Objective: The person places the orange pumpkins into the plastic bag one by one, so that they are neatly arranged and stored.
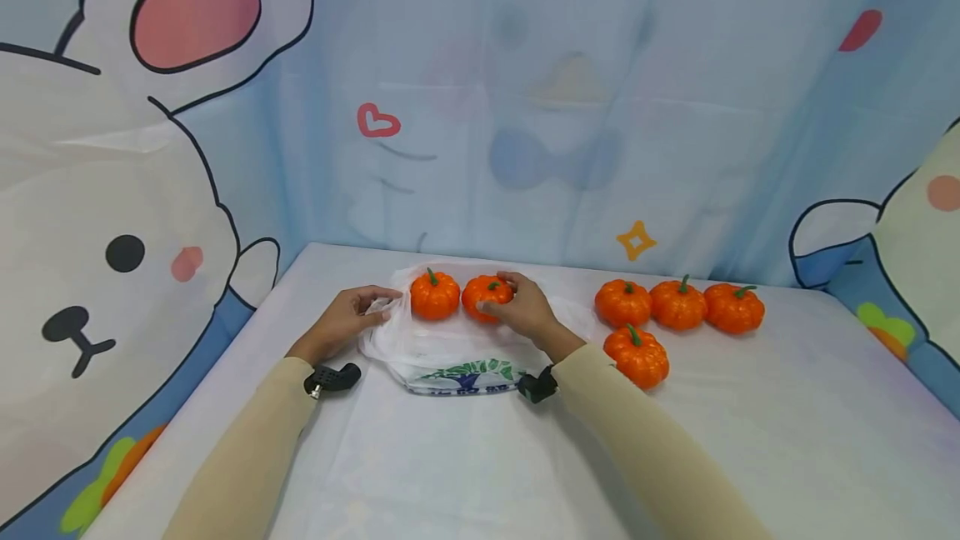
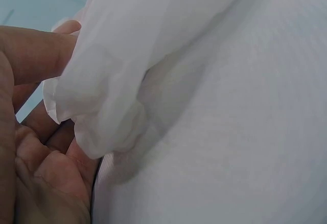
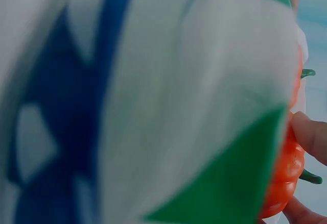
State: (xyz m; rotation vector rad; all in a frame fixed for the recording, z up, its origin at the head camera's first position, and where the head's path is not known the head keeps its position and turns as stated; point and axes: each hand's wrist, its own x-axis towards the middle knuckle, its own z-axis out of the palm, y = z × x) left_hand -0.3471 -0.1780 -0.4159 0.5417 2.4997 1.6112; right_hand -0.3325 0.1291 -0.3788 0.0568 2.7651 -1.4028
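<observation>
A white plastic bag (image 1: 442,348) with green and blue print lies on the table, and two small orange pumpkins sit at it. My right hand (image 1: 527,307) grips the right pumpkin (image 1: 480,294), thumb on the near side and fingers behind; its green stem shows in the right wrist view. Close to its left is the other pumpkin (image 1: 435,296), untouched. At the bag's left edge, my left hand (image 1: 347,322) pinches the thin plastic (image 2: 110,91) between thumb and fingers. Printed plastic (image 3: 204,106) fills most of the right wrist view.
On the right of the table (image 1: 787,423) several more pumpkins stand: a back pumpkin (image 1: 623,303), a middle one (image 1: 678,305), a far right one (image 1: 735,308) and a front one (image 1: 637,357) by the right sleeve. A printed cloth (image 1: 465,107) hangs behind.
</observation>
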